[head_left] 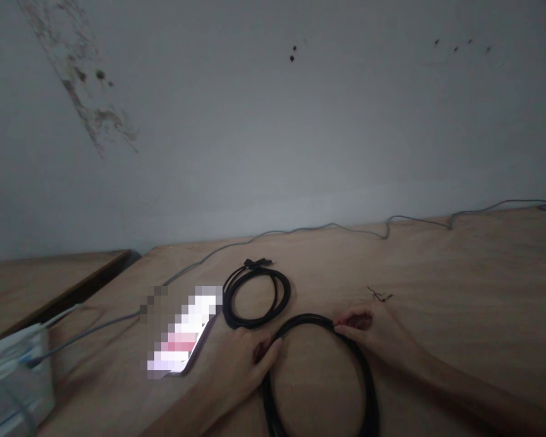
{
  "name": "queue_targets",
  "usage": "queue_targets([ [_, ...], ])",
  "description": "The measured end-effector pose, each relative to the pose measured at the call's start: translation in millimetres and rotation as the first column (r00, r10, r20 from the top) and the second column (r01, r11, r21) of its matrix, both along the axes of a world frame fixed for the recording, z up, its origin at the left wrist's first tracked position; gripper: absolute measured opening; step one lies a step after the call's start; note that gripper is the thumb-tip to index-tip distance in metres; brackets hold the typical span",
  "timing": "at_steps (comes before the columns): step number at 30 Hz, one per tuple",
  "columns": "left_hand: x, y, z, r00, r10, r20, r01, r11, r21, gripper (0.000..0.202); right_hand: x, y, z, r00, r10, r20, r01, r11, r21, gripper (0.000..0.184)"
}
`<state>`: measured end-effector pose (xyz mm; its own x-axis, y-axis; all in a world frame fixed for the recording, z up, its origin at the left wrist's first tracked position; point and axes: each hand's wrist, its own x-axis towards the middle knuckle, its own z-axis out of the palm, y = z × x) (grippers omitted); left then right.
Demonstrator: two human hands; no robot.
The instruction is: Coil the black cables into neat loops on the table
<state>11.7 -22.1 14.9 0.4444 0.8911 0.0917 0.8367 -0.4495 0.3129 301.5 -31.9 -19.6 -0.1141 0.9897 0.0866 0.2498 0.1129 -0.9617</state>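
A large loop of black cable (pixel 366 379) lies on the wooden table (pixel 459 285) in front of me. My left hand (pixel 241 358) pinches the loop at its upper left. My right hand (pixel 368 331) grips the loop at its upper right, fingers closed round the cable. Just behind my left hand lies a second, smaller coil of black cable (pixel 256 295), flat on the table and apart from both hands.
A phone (pixel 184 334) with a lit screen lies left of the small coil. A grey wire (pixel 327 227) runs along the table's back edge by the wall. A small black twist tie (pixel 380 295) lies behind my right hand. A white object (pixel 13 376) sits at far left.
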Motion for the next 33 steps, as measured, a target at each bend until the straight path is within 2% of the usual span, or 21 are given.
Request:
queue_targets([
  [7, 0.3, 0.3, -0.4, 0.999, 0.000, 0.032, 0.000, 1.000, 0.006, 0.048, -0.9, -3.5, 3.7, 1.000, -0.009, 0.018, 0.008, 0.999, 0.048, 0.028],
  [13, 0.6, -0.3, 0.4, 0.999, -0.009, 0.033, 0.009, 1.000, 0.012, 0.050, -2.0, -2.5, 2.8, 1.000, -0.016, 0.005, 0.016, 0.999, 0.039, 0.031],
  [19, 0.7, -1.0, 1.1, 1.000, -0.002, 0.022, 0.002, 1.000, -0.008, 0.047, 1.8, -2.1, 3.8, 0.998, 0.056, 0.017, -0.057, 0.998, 0.030, 0.027],
  [24, 0.2, 0.2, -2.5, 1.000, 0.008, 0.014, -0.009, 1.000, 0.025, 0.048, 7.4, 0.3, 5.2, 0.976, 0.076, 0.204, -0.103, 0.987, 0.127, 0.015],
  [33, 1.5, -0.1, -1.7, 1.000, 0.015, 0.005, -0.015, 0.999, 0.032, 0.045, 7.2, 0.8, 10.6, 0.917, 0.005, 0.400, -0.121, 0.956, 0.266, 0.018],
])
